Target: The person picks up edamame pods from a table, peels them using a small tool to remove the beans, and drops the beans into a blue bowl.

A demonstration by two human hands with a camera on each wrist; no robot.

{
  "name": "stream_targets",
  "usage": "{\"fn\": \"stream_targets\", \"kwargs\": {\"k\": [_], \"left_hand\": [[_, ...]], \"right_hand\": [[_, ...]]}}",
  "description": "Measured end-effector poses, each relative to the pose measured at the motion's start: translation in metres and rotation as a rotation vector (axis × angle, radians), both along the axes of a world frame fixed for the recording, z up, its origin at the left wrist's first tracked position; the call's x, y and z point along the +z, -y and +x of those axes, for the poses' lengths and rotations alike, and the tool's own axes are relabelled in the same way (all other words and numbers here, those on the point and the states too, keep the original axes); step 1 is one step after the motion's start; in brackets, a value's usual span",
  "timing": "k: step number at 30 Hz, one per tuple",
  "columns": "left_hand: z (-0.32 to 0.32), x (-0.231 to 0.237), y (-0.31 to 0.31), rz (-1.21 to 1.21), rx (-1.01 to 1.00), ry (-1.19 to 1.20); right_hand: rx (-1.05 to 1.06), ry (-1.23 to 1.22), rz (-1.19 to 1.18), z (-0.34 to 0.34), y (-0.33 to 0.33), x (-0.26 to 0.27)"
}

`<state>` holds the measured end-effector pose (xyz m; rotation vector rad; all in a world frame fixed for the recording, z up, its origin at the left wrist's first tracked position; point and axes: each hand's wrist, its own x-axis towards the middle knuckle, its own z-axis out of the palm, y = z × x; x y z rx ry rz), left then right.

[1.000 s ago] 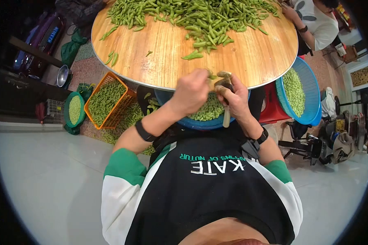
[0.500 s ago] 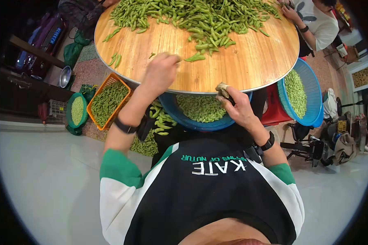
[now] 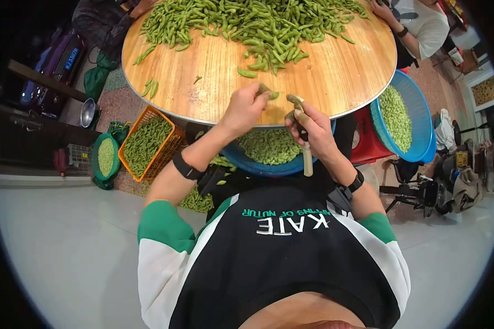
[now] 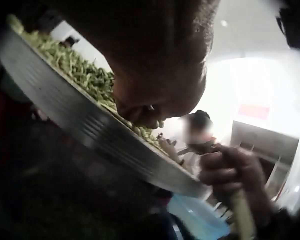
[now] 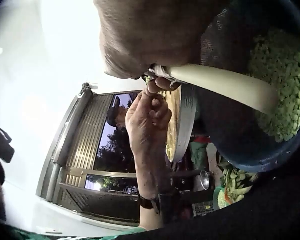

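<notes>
My left hand (image 3: 242, 111) pinches a green soybean pod (image 3: 274, 95) over the near edge of the round wooden table (image 3: 192, 98). Just to its right, my right hand (image 3: 317, 131) grips a tool by its pale handle (image 3: 308, 160), which points down toward me; its working end is hidden in the fingers. Dark, greenish-brown stains or covers show on the fingertips of both hands. In the right wrist view the handle (image 5: 225, 82) slants above the blue basin (image 5: 255, 162) of shelled beans (image 5: 282, 90), and the left hand (image 5: 147, 125) faces it closely.
A big heap of pods (image 3: 258, 27) covers the table's far side. At left stand an orange crate (image 3: 164, 145) of pods and a green basin (image 3: 100, 175) of beans; at right, a blue basket (image 3: 420, 118) of beans. Another person (image 3: 422, 27) sits at the far right.
My left hand went left over the table, then came back toward my right hand with a pod. One pod fewer lies below the heap. The pale handle, hidden half a second ago, shows again.
</notes>
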<state>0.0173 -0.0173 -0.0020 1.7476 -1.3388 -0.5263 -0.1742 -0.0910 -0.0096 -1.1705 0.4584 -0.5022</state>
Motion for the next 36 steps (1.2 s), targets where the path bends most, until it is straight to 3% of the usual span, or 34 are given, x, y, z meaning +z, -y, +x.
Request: {"fn": "stream_targets", "kwargs": {"k": [2, 3, 6, 15, 21, 26, 28, 31, 32, 33, 36], "left_hand": [[-0.014, 0.004, -0.007, 0.046, -0.035, -0.584], [-0.018, 0.006, -0.010, 0.052, -0.064, -0.696], [-0.023, 0.009, -0.013, 0.058, -0.158, -0.729], [-0.032, 0.002, -0.015, -0.032, -0.128, -1.007], [-0.038, -0.001, -0.019, -0.151, -0.130, -0.954], [-0.044, -0.002, -0.018, -0.246, -0.088, -0.799], [-0.043, -0.002, -0.018, -0.277, -0.074, -0.780], [-0.032, 0.000, -0.017, -0.168, -0.116, -0.980], [-0.028, 0.001, -0.017, -0.106, -0.199, -1.184], [-0.026, 0.001, -0.019, -0.040, -0.282, -1.388], [-0.027, 0.003, -0.016, 0.064, -0.252, -1.531]], "right_hand": [[0.011, 0.030, 0.041, 0.003, -0.002, -0.001], [0.048, 0.069, 0.040, 0.004, -0.003, -0.001], [0.065, 0.096, 0.045, 0.005, -0.007, 0.000], [0.114, 0.155, 0.170, -0.001, -0.011, 0.006], [0.131, 0.172, 0.190, -0.003, -0.013, 0.009], [-0.044, 0.097, -0.049, 0.004, -0.022, 0.005], [-0.047, 0.117, 0.000, 0.005, -0.022, 0.003], [-0.005, 0.163, 0.074, 0.005, -0.017, 0.005], [0.037, 0.183, 0.103, 0.002, -0.015, 0.006], [0.064, 0.155, 0.068, -0.001, -0.011, 0.002], [0.081, 0.036, -0.106, -0.006, -0.003, -0.005]]}}
